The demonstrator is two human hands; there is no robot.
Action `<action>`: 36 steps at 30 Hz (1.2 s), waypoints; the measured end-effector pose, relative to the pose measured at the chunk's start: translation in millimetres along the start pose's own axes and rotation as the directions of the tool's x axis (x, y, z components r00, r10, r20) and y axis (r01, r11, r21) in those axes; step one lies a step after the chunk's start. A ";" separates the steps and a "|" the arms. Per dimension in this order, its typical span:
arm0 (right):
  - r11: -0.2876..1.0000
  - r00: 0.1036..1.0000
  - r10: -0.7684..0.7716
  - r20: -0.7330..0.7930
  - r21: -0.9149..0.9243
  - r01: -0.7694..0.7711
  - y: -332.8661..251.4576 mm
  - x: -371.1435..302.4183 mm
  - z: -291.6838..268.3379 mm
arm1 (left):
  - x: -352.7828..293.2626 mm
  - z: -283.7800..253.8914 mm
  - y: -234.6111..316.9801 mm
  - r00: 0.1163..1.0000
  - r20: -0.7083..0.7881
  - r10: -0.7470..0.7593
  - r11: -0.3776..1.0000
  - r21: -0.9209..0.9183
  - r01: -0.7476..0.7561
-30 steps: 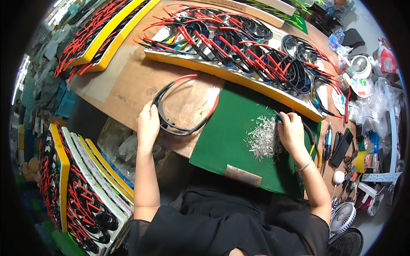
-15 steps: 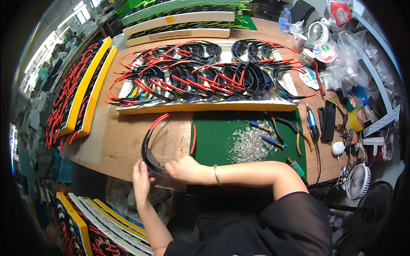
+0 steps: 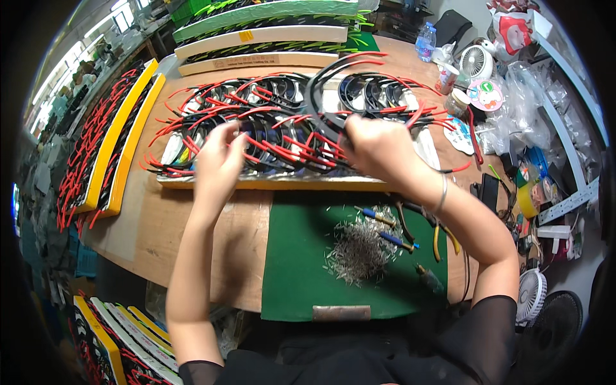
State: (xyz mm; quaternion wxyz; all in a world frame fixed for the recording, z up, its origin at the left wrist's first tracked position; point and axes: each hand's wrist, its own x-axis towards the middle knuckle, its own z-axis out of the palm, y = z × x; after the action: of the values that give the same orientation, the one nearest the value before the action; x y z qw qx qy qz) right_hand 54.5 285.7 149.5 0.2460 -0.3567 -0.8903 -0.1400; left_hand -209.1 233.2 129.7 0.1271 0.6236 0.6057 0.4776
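Above the yellow-edged white foam tray (image 3: pixel 256 185), the right hand (image 3: pixel 378 144) grips a curved, black, red-tipped eyewear frame (image 3: pixel 312 96), raised probably to clear others; the left hand (image 3: pixel 220 157) (fingers loosely parted) seems empty.

Place: small-parts workshop | tabletop (image 3: pixel 154 218): green mat (image 3: pixel 292 263), heap of loose metal pieces (image 3: pixel 359 250), pliers (image 3: pixel 437 244), blue-handled tools (image 3: pixel 396 242) | alongside: yellow-edged trays (image 3: pixel 118 138) crowded with matching black-and-red frames (image 3: pixel 260 141) | background: bright strip lights (image 3: pixel 96 26)
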 end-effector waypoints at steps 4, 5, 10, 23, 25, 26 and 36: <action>0.978 0.991 0.132 -0.002 -0.163 -0.131 77.4 32.1 14.7 | 100.0 98.0 7.7 0.893 0.317 0.320 0.759 0.479 -0.442; 0.977 0.991 0.132 -0.010 -0.166 -0.132 91.4 33.0 20.3 | 118.1 123.4 9.6 0.895 0.357 0.266 0.736 0.524 -0.428; 0.988 0.991 0.130 -0.028 -0.078 -0.132 119.0 36.4 41.6 | 162.6 193.3 -20.1 0.891 0.452 0.048 0.638 0.672 -0.375; 0.988 0.988 0.156 0.023 -0.005 -0.155 128.0 47.2 70.9 | 219.3 165.9 -34.9 0.997 0.004 -0.077 0.881 0.469 0.067; 0.989 0.988 0.143 0.050 0.014 -0.144 117.9 59.2 81.8 | 236.6 129.0 -48.7 0.998 -0.039 -0.049 0.937 0.345 0.060; 0.986 0.983 0.163 0.081 0.004 -0.164 110.9 67.6 85.0 | 239.1 112.1 -49.3 0.997 -0.073 -0.009 0.980 0.198 0.023; 0.907 0.883 0.420 0.207 -0.094 -0.410 84.1 113.5 182.6 | 179.1 -30.1 -8.1 0.978 -0.200 -0.053 0.781 -0.619 -0.085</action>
State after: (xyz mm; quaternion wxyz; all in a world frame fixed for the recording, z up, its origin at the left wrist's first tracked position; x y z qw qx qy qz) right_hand -18.9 486.9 63.5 0.1604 -0.5581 -0.8116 -0.0646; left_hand -270.9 379.5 218.2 0.2586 0.4985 0.4180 0.7140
